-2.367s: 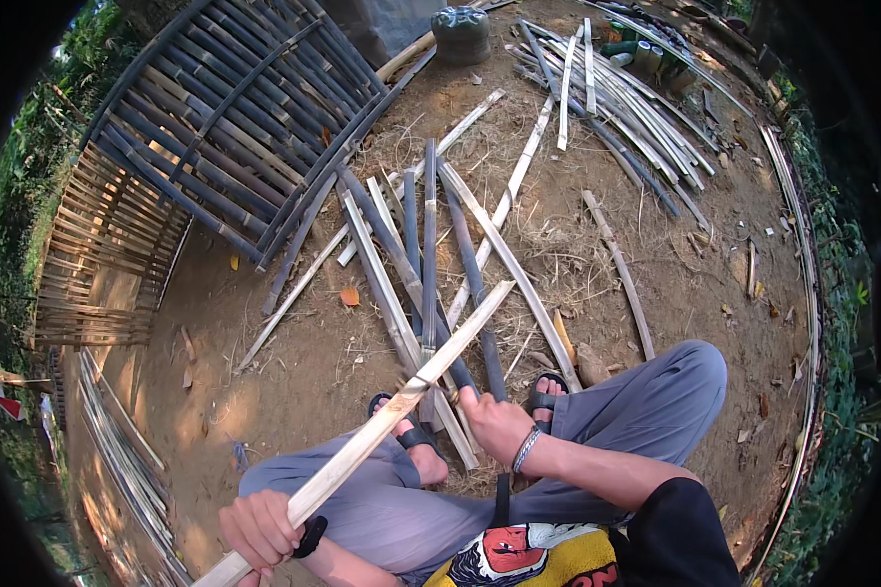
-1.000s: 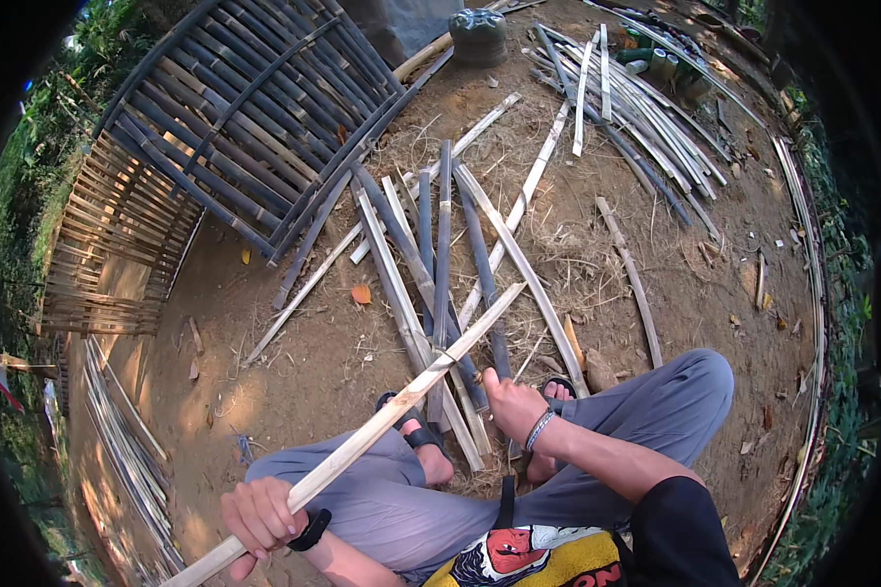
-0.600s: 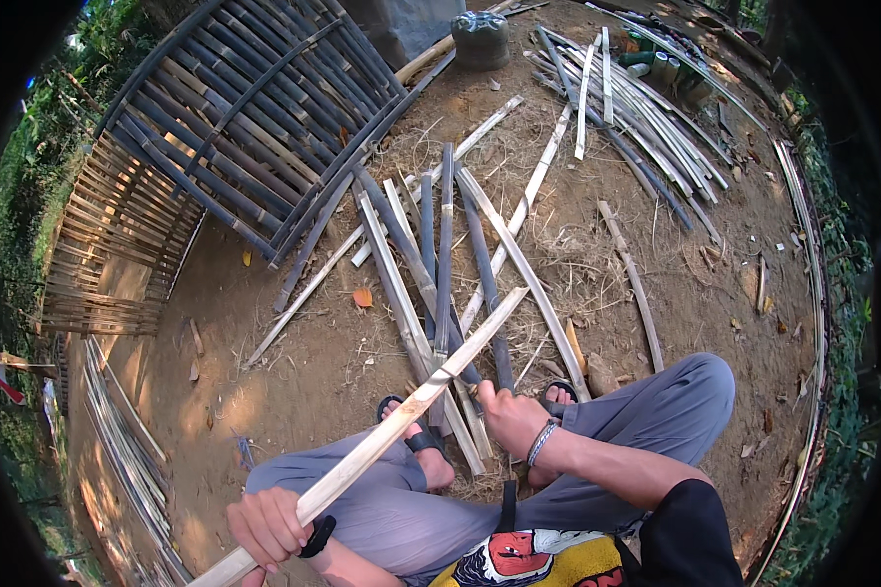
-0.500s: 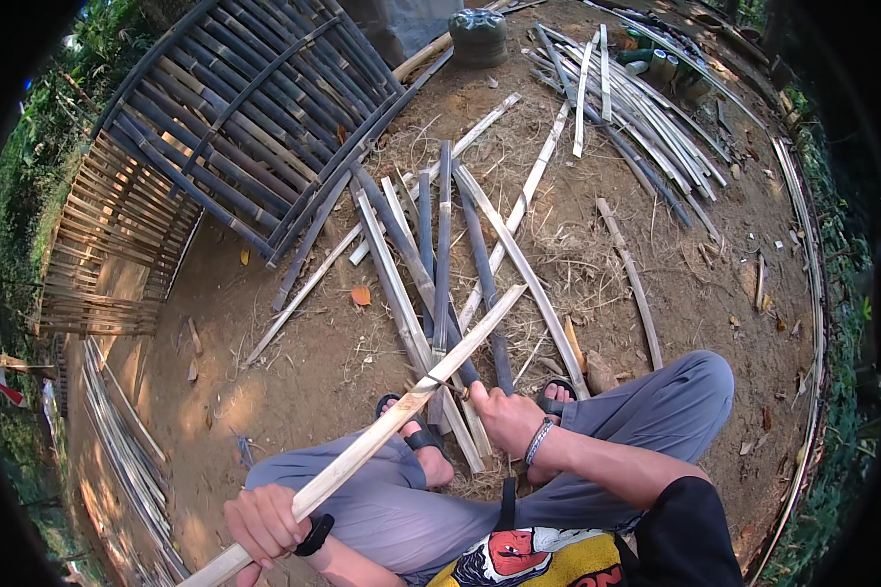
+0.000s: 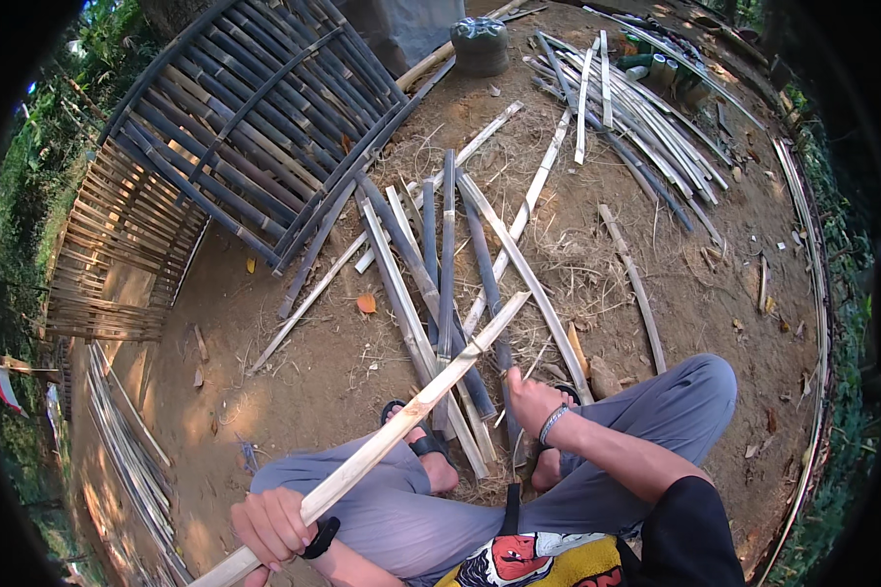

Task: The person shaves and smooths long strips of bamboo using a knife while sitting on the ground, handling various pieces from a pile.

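Observation:
A long pale split bamboo strip point(image 5: 416, 406) slants from the lower left up to the middle, over my left thigh and the strips on the ground. My left hand point(image 5: 272, 525) is closed round its lower part. My right hand point(image 5: 535, 403) is closed beside my right shin, apart from that strip. It grips what looks like a thin-bladed knife, whose blade hardly shows now. Under and beyond the held strip lie several dark and pale bamboo strips point(image 5: 447, 254), crossing one another between my feet and farther out.
A dark bamboo slatted frame point(image 5: 264, 117) stands at the far left, beside a lighter slatted panel point(image 5: 127, 245). A pile of pale strips point(image 5: 646, 127) lies far right, another bundle point(image 5: 132, 470) at left. A dark round container point(image 5: 481, 47) stands at the back. Fibres litter the soil.
My right hand has moved right and slightly down, away from the held strip, and the blade that crossed the strip has left it. My left hand keeps its grip, and the strip has barely shifted.

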A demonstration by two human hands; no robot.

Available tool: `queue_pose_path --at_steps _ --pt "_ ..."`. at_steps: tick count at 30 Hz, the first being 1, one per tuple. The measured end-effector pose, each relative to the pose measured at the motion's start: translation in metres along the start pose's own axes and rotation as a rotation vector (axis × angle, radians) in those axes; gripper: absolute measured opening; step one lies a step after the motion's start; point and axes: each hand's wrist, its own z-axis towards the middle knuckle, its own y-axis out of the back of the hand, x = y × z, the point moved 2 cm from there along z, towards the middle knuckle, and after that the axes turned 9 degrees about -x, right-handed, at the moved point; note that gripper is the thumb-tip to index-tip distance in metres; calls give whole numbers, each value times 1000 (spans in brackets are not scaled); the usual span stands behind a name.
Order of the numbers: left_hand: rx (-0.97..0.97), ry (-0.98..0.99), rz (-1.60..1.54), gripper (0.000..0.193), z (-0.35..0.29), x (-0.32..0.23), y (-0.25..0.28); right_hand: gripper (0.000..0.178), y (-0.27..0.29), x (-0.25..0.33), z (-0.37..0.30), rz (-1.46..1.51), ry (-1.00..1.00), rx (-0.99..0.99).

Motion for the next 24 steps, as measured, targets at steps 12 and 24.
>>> queue_pose_path --at_steps 12,24 --pt "-150 -71 23 36 -7 -2 4 19 16 56 -20 6 255 -29" --pt "-140 -62 -13 32 -5 1 2 24 23 56 -24 -23 288 -9"
